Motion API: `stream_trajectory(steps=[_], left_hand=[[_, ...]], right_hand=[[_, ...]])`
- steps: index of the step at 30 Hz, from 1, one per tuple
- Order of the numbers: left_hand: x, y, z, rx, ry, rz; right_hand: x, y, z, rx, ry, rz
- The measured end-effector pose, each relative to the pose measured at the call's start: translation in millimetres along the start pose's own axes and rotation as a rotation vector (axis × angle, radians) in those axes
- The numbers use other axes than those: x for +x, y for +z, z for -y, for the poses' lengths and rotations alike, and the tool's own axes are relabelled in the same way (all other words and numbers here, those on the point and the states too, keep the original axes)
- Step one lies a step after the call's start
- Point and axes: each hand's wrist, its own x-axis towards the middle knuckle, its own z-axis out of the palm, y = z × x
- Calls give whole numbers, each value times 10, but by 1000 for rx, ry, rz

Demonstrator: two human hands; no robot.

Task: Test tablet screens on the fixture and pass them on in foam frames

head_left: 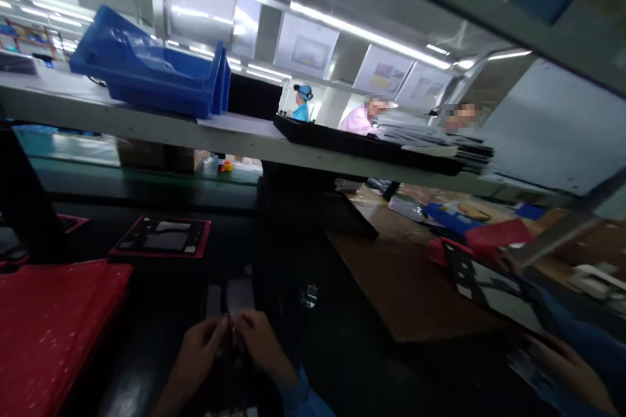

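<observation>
Low in the head view, a dark flat panel with pale grey patches lies on the black bench. Over its near part, my left hand and my right hand meet with fingertips pinched close together. Whatever sits between the fingertips is too small and blurred to name. Just right of my hands is a small clear shiny piece on the bench. A similar dark panel on a red sheet lies farther off to the left.
Red bubble-wrap bags are stacked at the left. A brown board lies to the right. Beyond it a co-worker's hand is near a tilted dark panel. A shelf above carries a blue bin and a black tray.
</observation>
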Motion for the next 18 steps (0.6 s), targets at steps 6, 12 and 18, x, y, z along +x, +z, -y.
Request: stream_trajectory(steps=[6, 12, 18], left_hand=[[-18, 84, -156, -238, -129, 170], [-3, 78, -130, -352, -175, 157], [46, 37, -192, -388, -265, 235]], right_hand=[[233, 59, 98, -278, -24, -103], [305, 94, 127, -477, 43, -46], [335, 19, 118, -518, 77, -50]])
